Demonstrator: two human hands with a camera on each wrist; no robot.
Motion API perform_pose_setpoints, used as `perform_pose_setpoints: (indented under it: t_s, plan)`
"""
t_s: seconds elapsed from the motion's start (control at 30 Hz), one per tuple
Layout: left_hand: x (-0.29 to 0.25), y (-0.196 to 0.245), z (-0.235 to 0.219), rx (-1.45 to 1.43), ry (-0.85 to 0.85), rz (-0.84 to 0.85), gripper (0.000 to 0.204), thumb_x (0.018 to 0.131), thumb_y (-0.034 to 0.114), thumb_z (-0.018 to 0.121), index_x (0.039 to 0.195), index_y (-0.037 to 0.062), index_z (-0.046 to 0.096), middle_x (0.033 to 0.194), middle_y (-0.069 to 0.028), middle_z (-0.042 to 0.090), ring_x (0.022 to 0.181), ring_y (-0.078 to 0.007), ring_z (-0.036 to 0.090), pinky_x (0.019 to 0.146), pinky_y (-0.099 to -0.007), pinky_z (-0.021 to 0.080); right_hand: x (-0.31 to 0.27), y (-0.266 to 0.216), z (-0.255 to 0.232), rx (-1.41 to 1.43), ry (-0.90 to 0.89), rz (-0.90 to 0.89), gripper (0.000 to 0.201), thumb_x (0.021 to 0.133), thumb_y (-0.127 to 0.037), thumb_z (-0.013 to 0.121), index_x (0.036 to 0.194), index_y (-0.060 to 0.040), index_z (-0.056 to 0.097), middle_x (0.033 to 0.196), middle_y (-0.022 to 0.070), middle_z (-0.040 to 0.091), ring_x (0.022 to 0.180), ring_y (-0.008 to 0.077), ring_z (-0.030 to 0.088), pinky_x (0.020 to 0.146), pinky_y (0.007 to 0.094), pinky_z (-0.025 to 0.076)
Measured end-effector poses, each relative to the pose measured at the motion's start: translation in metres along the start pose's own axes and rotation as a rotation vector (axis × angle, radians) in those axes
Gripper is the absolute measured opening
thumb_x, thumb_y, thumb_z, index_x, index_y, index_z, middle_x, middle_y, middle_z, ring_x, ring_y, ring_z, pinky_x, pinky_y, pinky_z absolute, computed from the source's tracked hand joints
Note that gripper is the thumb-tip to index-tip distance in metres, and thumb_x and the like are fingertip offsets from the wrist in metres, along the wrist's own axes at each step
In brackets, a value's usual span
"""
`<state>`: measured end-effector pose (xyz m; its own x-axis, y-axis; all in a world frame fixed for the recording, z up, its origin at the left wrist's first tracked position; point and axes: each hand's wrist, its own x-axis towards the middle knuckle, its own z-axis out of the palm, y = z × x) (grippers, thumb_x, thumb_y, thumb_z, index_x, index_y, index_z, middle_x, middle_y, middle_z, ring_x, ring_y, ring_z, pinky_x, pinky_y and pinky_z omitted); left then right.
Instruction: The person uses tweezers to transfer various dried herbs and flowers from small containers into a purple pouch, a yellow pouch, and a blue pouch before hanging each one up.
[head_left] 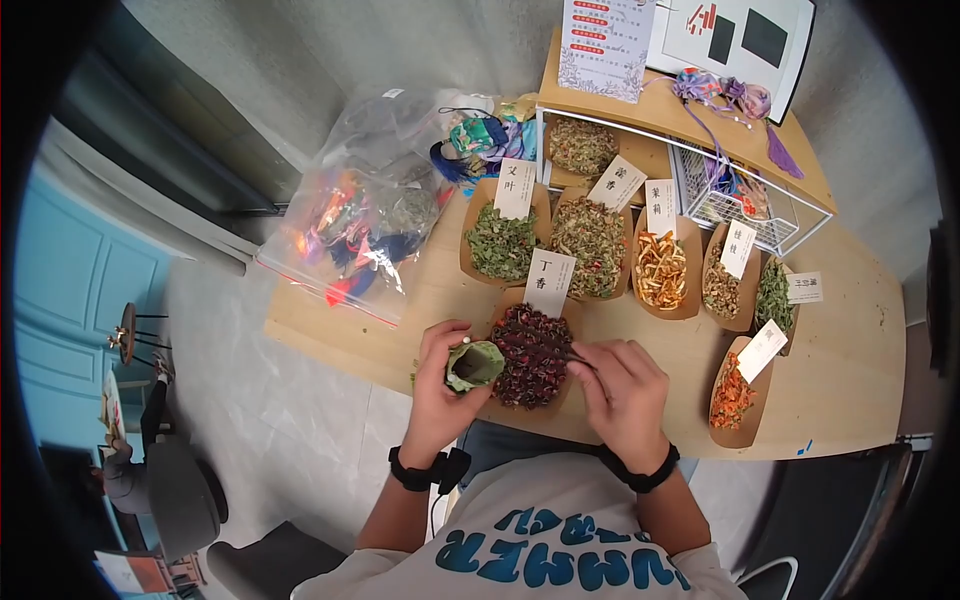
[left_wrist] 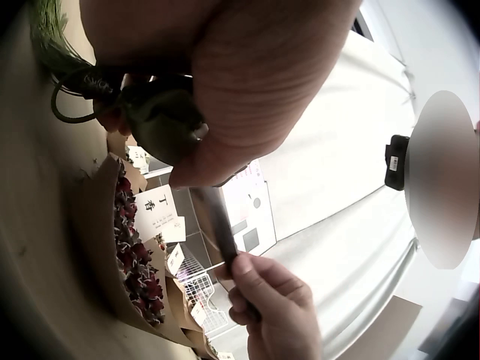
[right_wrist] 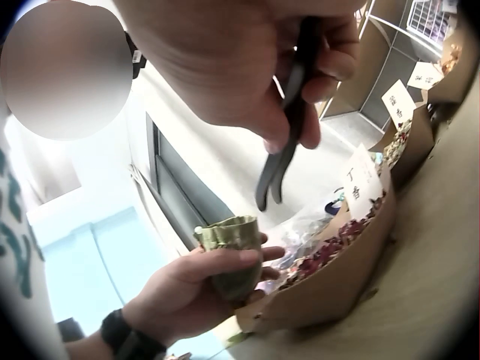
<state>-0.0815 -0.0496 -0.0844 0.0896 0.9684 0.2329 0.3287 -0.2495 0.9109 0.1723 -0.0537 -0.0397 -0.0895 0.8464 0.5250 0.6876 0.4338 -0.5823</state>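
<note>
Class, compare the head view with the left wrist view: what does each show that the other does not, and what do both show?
Only the head view shows the clear plastic bag and the grey chairs. Only the left wrist view shows the green tassel and the dark cord loop. Both show the left hand holding the green pouch, the right hand holding the dark tweezers, and the dried red flowers.

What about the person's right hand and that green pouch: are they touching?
Apart: the right wrist view shows clear space between the right hand and the green pouch; the black tweezers reach into that gap.
</note>
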Motion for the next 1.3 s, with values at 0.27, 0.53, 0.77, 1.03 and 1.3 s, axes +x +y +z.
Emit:
perform_pose_setpoints:
  t_s: [0.27,0.53,0.77,1.03,1.3]
  plan:
    - [0.0,-0.005,-0.001,-0.038,0.027,-0.014,0.066,0.075,-0.01,0.082,0.135,0.0026,0.057,0.146,-0.0169,0.054,0.13,-0.031,0.062,0.109,-0.0377,0.051,-0.01,0.015,0.011,-0.175,-0.13,-0.044,0.018,0.086,-0.006,0.083,0.103,-0.0046,0.079,0.091,0.0063,0.072,0.079,0.0277,0.067,0.068,0.0405,0.056]
    - [0.001,-0.002,0.002,0.013,0.005,0.012,0.068,0.073,-0.011,0.082,0.135,0.0032,0.058,0.146,-0.0182,0.054,0.134,-0.034,0.059,0.11,-0.0386,0.05,-0.009,0.008,-0.006,-0.058,-0.023,-0.029,0.024,0.081,-0.001,0.084,0.104,-0.0031,0.081,0.091,0.0066,0.074,0.073,0.0263,0.065,0.065,0.0382,0.054]
    - [0.004,0.005,0.004,0.032,-0.015,0.04,0.07,0.074,-0.011,0.082,0.137,0.0045,0.056,0.146,-0.0176,0.054,0.134,-0.0322,0.059,0.112,-0.0389,0.05,0.0,-0.015,-0.006,0.104,-0.026,-0.115,0.029,0.081,-0.004,0.087,0.11,-0.0039,0.082,0.094,0.0083,0.075,0.074,0.0283,0.066,0.066,0.0388,0.055]
    - [-0.003,-0.012,-0.01,-0.069,0.064,-0.064,0.058,0.084,-0.01,0.078,0.137,0.0037,0.056,0.146,-0.0129,0.055,0.127,-0.0205,0.061,0.107,-0.0317,0.05,-0.001,-0.002,0.013,-0.074,-0.109,-0.061,0.018,0.087,-0.008,0.082,0.104,-0.0052,0.079,0.095,0.0062,0.073,0.081,0.0279,0.068,0.069,0.0402,0.057]
    - [-0.004,-0.014,-0.006,-0.034,0.049,-0.017,0.06,0.083,-0.01,0.079,0.136,0.0042,0.055,0.146,-0.0138,0.055,0.129,-0.0224,0.06,0.108,-0.0331,0.05,-0.007,0.009,0.012,-0.11,-0.087,-0.084,0.021,0.083,-0.004,0.082,0.104,-0.0044,0.08,0.089,0.0068,0.072,0.075,0.0276,0.066,0.067,0.0393,0.056]
